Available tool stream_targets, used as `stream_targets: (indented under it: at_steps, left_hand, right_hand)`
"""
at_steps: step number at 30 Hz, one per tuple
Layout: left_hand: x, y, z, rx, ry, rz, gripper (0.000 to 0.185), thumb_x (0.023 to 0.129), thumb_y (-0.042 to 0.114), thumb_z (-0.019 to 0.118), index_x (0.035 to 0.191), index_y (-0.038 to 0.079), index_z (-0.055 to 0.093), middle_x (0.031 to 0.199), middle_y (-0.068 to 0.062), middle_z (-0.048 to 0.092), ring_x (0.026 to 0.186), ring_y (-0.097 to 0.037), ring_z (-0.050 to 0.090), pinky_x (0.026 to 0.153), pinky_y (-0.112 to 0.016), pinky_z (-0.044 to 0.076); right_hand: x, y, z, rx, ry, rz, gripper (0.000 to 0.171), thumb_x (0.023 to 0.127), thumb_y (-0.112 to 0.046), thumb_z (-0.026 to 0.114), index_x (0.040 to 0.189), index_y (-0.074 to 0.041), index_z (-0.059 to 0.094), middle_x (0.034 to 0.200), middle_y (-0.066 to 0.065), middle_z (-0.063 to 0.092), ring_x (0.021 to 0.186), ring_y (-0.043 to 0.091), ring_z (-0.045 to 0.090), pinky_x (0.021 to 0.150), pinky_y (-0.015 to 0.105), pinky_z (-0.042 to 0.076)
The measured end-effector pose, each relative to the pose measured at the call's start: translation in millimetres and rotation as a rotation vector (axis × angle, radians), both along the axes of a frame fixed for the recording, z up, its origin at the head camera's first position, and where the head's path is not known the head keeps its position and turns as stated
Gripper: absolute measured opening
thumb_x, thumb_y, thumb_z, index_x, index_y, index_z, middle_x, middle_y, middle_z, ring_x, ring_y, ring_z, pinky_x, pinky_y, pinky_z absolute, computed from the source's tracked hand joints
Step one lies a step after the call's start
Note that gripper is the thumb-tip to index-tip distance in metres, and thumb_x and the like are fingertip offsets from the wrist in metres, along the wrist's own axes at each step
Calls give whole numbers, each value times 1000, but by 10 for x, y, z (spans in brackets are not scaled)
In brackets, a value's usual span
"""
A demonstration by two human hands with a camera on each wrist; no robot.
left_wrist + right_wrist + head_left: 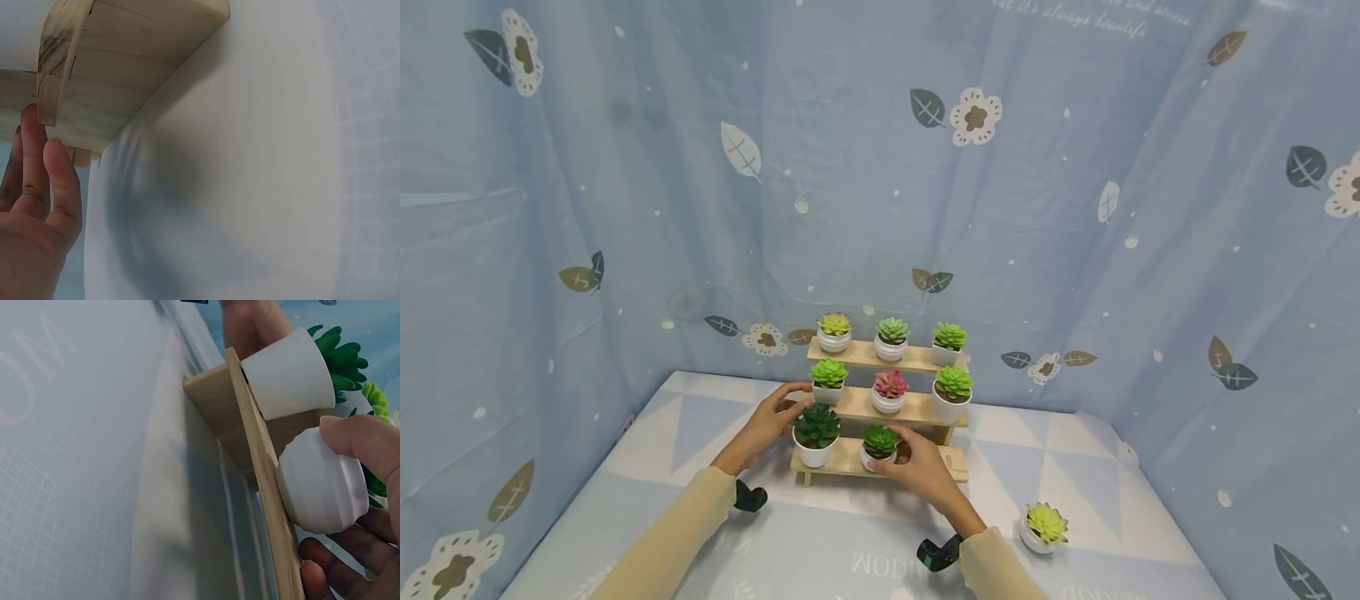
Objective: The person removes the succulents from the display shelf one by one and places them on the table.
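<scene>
A three-tier wooden stand (917, 408) carries small succulents in white pots. My right hand (917, 467) pinches the small dark green succulent pot (879, 446) on the bottom shelf; in the right wrist view the thumb and fingers of that hand (350, 506) wrap its white pot (322, 484) at the shelf's edge (219, 400). Beside it stands a larger dark green succulent (816, 432), whose pot (287, 375) sits on the same shelf. My left hand (771, 421) rests with straight fingers (47, 181) against the stand's left end (112, 56), holding nothing.
Three pots fill the top shelf (865, 357) and three the middle one (917, 408), including a pink succulent (890, 387). A loose yellow-green succulent (1045, 525) stands on the patterned tablecloth (850, 533) at the right. Blue flowered curtains (625, 208) enclose the table.
</scene>
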State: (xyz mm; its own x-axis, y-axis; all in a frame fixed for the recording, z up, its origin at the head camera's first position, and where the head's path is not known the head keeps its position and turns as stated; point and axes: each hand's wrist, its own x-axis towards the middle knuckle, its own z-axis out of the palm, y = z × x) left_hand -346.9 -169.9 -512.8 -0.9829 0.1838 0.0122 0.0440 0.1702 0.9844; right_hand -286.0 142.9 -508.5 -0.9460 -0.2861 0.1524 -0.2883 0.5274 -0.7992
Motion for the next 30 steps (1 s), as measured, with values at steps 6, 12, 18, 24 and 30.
stream_targets:
  at_steps: [6,12,18,24,30]
  left_hand:
    - [-11,17,-17,-28,8,-1,43,102,47,63,142,33,56,134,-10,60,116,-29,56,80,-46,50]
    - [0,22,-18,-21,2,1,41,103,44,63,141,31,57,134,-10,61,117,-29,57,81,-46,51]
    - [8,21,-10,-15,-3,-1,42,102,44,63,141,30,56,133,-10,61,116,-29,57,81,-46,51]
    - [10,-2,-4,-1,-2,-23,41,104,42,61,143,30,55,136,-12,58,115,-30,57,79,-44,52]
    - [-12,-27,-9,12,9,-34,42,107,37,59,147,26,52,139,-16,56,114,-30,60,78,-42,54]
  right_hand:
    - [36,22,21,-31,-1,3,63,84,-48,84,140,-27,61,97,-5,66,82,18,60,68,34,49]
    - [94,59,17,-54,-20,8,63,84,-48,85,139,-29,62,105,-7,68,86,18,62,71,37,51]
    - [192,128,53,-31,-9,4,65,83,-49,85,139,-25,62,106,-6,67,86,15,64,72,37,52]
    - [273,202,69,4,3,15,67,82,-48,86,139,-23,62,110,-5,68,88,14,64,75,33,54]
    - [353,270,99,-7,-13,26,69,83,-48,86,141,-22,61,115,-2,67,94,16,64,77,31,56]
